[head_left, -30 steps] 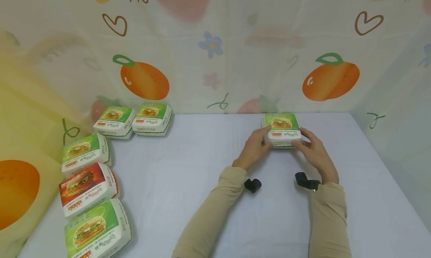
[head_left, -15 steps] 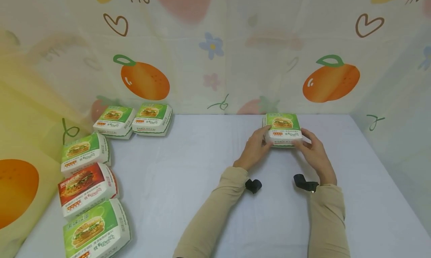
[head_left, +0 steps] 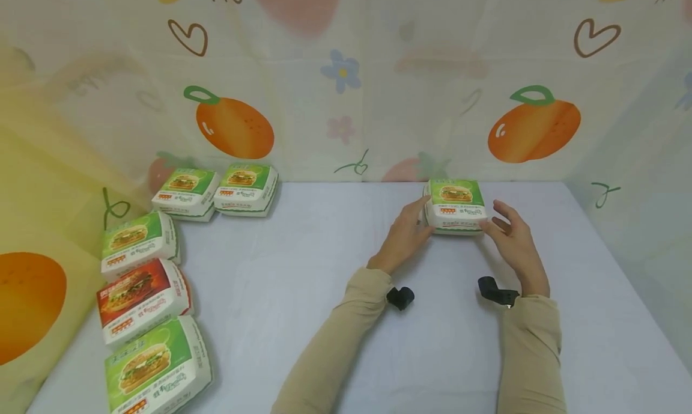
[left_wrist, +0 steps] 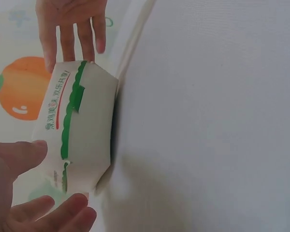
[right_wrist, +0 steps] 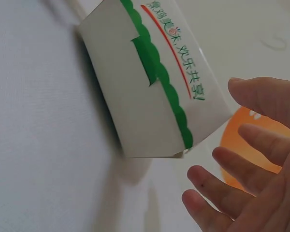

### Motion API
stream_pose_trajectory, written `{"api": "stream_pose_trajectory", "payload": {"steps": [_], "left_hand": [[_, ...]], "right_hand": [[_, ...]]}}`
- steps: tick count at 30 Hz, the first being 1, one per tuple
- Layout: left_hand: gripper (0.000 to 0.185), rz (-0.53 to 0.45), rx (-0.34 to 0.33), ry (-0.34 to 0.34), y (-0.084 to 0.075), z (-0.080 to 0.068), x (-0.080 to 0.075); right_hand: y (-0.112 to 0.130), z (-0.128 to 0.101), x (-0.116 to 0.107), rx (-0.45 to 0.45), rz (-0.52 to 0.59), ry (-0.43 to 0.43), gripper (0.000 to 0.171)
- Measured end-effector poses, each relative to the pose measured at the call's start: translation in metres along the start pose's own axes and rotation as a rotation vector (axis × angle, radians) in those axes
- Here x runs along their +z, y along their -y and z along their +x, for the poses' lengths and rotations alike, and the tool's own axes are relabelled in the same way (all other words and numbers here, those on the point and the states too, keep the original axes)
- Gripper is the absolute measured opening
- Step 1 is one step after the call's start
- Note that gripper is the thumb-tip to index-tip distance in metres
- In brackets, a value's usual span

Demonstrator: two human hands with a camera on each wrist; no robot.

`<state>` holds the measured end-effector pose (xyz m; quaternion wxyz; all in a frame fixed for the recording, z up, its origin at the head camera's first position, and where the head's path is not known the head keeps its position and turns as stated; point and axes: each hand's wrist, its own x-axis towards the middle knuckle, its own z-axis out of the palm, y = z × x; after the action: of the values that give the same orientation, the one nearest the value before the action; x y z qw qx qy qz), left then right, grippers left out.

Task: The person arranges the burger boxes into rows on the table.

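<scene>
Five closed burger boxes (head_left: 142, 282) sit along the white table's (head_left: 303, 264) left edge, while toward the far right the left hand (head_left: 404, 237), fingers relaxed, touches the left side of a green burger box (head_left: 454, 207), and the right hand (head_left: 513, 241) hovers spread just beside it.

Right hand (head_left: 513, 237) now off the burger box (head_left: 454, 207), fingers spread just beside it.

Green-and-white burger box (head_left: 454, 205) on a white table (head_left: 324, 270); one red box (head_left: 142, 298) among green ones.
</scene>
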<state>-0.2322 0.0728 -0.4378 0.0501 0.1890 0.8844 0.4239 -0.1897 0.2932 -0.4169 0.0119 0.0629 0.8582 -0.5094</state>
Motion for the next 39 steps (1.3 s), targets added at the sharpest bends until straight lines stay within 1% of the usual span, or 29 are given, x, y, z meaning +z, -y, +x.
{"api": "stream_pose_trajectory", "payload": {"steps": [5, 10, 16, 20, 28, 33, 39], "left_hand": [[0.067, 0.000, 0.008, -0.007, 0.002, -0.010, -0.012], [0.062, -0.006, 0.044, -0.027, 0.003, -0.024, -0.027], [0.058, 0.012, 0.083, -0.044, 0.000, -0.040, -0.048], [0.057, 0.034, 0.103, -0.064, -0.001, -0.049, -0.061], [0.056, 0.053, 0.123, -0.104, 0.002, -0.068, -0.083], [0.055, 0.057, 0.122, -0.117, 0.005, -0.082, -0.094], [0.055, 0.072, 0.097, -0.132, 0.007, -0.097, -0.104]], "right_hand": [[0.007, 0.000, 0.000, -0.043, -0.033, -0.020, 0.073], [0.017, -0.003, 0.000, -0.112, -0.053, -0.047, 0.069], [0.030, -0.008, 0.004, -0.172, -0.054, -0.050, 0.067], [0.037, -0.009, 0.008, -0.208, -0.052, -0.034, 0.066], [0.053, -0.012, 0.019, -0.218, -0.080, 0.028, 0.068], [0.059, -0.016, 0.024, -0.243, -0.081, 0.053, 0.066], [0.066, -0.020, 0.034, -0.274, -0.088, 0.086, 0.064]]}}
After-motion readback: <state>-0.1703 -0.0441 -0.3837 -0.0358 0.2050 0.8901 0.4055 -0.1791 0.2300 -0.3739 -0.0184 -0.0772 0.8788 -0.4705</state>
